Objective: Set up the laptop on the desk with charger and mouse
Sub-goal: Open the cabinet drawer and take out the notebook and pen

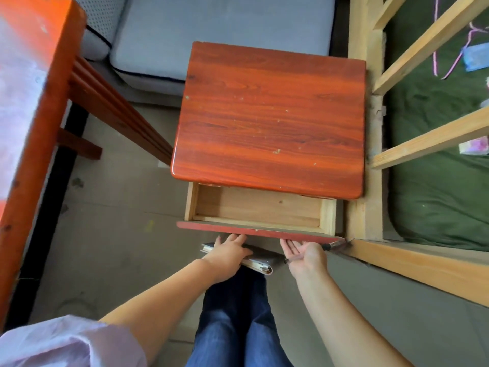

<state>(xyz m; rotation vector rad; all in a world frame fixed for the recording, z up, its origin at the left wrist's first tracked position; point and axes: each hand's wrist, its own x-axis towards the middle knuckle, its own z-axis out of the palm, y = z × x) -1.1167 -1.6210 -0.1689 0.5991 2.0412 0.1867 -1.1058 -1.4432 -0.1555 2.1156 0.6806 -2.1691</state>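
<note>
No laptop, charger or mouse is in view. A small red-brown wooden cabinet stands below me, its top bare. Its drawer is pulled out and nothing lies inside. My left hand rests on top of a flat grey notebook-like item and holds it just under the drawer's red front panel, fingertips touching the panel. My right hand is palm up against the same panel, with a dark pen lying across it.
A red-brown wooden table fills the left edge. A grey cushioned seat lies behind the cabinet. On the right, a pale wooden bed frame holds a green mattress. Grey floor lies around my jeans-clad legs.
</note>
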